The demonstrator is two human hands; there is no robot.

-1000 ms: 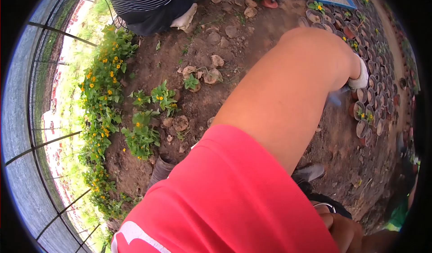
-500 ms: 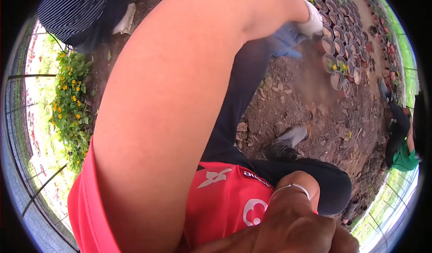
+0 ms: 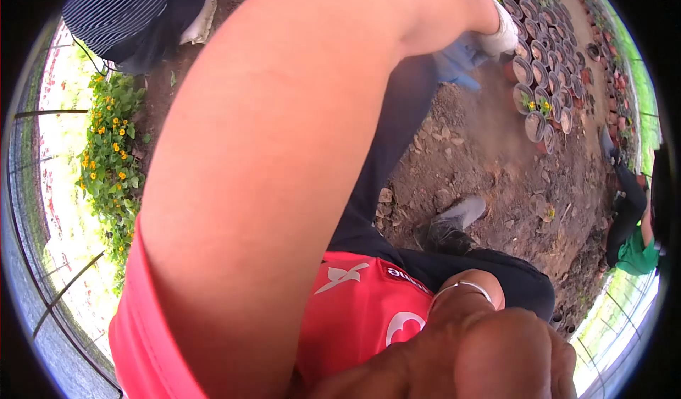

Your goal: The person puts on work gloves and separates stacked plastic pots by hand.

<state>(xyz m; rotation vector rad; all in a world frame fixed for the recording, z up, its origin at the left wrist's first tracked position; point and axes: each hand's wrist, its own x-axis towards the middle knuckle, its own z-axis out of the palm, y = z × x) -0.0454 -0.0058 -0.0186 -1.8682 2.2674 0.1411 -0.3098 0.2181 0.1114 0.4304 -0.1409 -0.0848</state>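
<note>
Yellow flowers grow at far left. Toward the centre top, the gloved left hand hangs near the pots; whether it grips anything, one cannot tell. The bare right hand looks curled close to the camera, any contents hidden. This seems a pause; a grip would call for turning the left fingers toward a rim. The pots stand on soil at upper right, mouths up, long axes roughly vertical.

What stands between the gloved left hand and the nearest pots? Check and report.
Nothing visible does: the gloved left hand hangs just beside the nearest pots, over bare soil. Whether it touches them, I cannot tell.
</note>
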